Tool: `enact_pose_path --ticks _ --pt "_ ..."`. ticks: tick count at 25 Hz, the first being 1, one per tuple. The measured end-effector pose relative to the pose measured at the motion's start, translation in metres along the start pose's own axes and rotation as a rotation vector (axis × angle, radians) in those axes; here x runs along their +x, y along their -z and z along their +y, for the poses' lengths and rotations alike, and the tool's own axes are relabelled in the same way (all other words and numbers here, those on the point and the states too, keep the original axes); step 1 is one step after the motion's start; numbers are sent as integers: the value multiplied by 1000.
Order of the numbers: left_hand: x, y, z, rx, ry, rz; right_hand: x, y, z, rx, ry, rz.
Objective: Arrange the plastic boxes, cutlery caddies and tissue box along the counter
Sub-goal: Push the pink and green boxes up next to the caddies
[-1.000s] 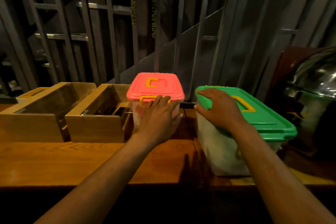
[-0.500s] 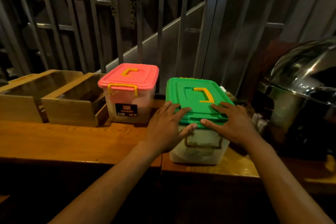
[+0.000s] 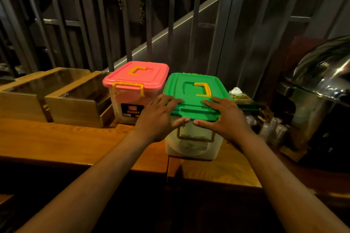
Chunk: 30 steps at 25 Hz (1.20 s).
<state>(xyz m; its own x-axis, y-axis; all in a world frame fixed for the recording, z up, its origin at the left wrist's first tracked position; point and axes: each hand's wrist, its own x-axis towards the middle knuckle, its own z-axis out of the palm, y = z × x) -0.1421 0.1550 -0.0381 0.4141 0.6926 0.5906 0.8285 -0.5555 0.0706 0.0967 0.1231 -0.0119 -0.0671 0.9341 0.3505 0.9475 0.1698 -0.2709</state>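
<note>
A clear plastic box with a green lid [image 3: 191, 91] stands on the wooden counter [image 3: 56, 142], right of centre. My left hand [image 3: 159, 117] and my right hand [image 3: 225, 117] both grip the front edge of its lid, fingers on top and thumbs under the rim. Touching its left side sits a smaller box with a pink lid [image 3: 136, 75] and yellow handles. Two wooden cutlery caddies [image 3: 73, 104] stand side by side to the left of the pink box. Behind the green box on the right, a tissue box [image 3: 239, 96] shows partly.
A steel chafing dish with a domed lid [image 3: 322, 81] stands at the right. Small glass shakers [image 3: 272, 128] sit beside it, close to the green box. A dark metal railing [image 3: 170, 24] runs behind the counter. The counter's front edge lies near me.
My left hand left the pink box and joined my right hand on the green box. The green box has turned and slid left, up against the pink box.
</note>
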Motion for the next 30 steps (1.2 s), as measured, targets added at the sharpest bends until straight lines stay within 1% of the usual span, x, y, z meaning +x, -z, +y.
enact_pose_path --ticks 7,12,15,21,26,30 --pt "39 -22 -37 98 -52 20 54 -22 6 -15 5 19" --pt "75 -34 -60 180 14 -153 95 -36 14 -18 -24 19" --pt "93 -44 -67 164 40 -187 114 -41 20 11 -38 12" --pt "115 -62 -79 161 24 -163 140 -44 26 37 -51 4" --pt "117 -72 -84 180 -12 -82 143 -43 27 36 -56 -2" --pt "116 -68 -82 191 5 -114 138 -41 23 -19 -78 -32"
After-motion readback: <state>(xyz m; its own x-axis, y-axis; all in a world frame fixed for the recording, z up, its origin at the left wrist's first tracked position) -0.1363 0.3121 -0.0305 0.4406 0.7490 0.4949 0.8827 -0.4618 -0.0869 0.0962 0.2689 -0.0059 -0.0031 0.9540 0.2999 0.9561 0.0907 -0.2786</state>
